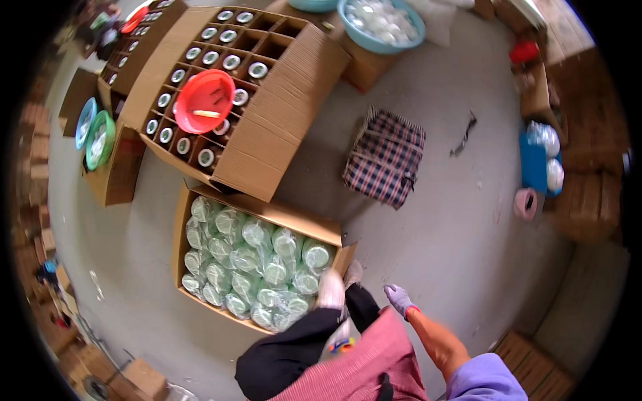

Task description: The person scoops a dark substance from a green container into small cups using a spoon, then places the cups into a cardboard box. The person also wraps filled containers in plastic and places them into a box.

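Observation:
My right hand (400,300), in a pale lavender glove, hangs over the grey floor to the right of my legs. Its fingers look loosely curled, and I see nothing in them. My left hand is out of the picture. By my feet stands an open cardboard box (254,210) packed with several clear greenish jars (245,259) in plastic wrap. Beyond it is a larger divided carton (274,127) of jars with white lids (231,62); a red bowl (221,100) rests on top of them. Several of its far compartments hold no jar.
A plaid cloth bundle (386,157) lies on the floor ahead. At the back, a blue basin (418,37) holds clear items. Green (100,140) and blue basins stand at the left on a carton. A blue bin (533,160) and pink ring-shaped object (525,204) are at the right.

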`<state>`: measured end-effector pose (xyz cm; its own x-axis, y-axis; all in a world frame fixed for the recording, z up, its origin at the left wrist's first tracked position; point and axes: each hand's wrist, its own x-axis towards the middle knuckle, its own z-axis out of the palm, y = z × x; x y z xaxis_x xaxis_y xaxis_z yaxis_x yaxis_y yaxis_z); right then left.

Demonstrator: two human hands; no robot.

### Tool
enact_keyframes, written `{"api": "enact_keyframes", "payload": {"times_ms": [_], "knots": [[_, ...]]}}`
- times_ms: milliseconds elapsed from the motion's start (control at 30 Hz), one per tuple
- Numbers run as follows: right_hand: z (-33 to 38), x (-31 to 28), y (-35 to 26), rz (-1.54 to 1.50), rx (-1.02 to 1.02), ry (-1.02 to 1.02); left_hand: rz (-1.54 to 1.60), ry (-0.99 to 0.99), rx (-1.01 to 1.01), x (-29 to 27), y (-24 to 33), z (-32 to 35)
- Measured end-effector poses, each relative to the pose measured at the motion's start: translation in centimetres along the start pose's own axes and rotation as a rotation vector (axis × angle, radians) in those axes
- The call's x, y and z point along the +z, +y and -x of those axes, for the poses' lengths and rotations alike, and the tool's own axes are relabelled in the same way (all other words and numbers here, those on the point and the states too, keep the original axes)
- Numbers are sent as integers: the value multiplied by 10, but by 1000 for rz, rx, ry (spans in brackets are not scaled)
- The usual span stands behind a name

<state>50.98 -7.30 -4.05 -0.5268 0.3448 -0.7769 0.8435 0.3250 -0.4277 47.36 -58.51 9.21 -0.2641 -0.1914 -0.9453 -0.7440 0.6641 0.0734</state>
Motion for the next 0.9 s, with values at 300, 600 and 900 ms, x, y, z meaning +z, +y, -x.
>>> {"api": "enact_keyframes", "payload": {"times_ms": [300, 600, 900], "knots": [[-133, -91, -24, -285, 131, -95, 140, -105, 255, 62, 135, -91], [-319, -150, -150, 455, -318, -50, 705, -29, 69, 34, 364, -179], [-447, -134, -523, 954, -641, -322, 701, 62, 79, 69, 357, -225]]}}
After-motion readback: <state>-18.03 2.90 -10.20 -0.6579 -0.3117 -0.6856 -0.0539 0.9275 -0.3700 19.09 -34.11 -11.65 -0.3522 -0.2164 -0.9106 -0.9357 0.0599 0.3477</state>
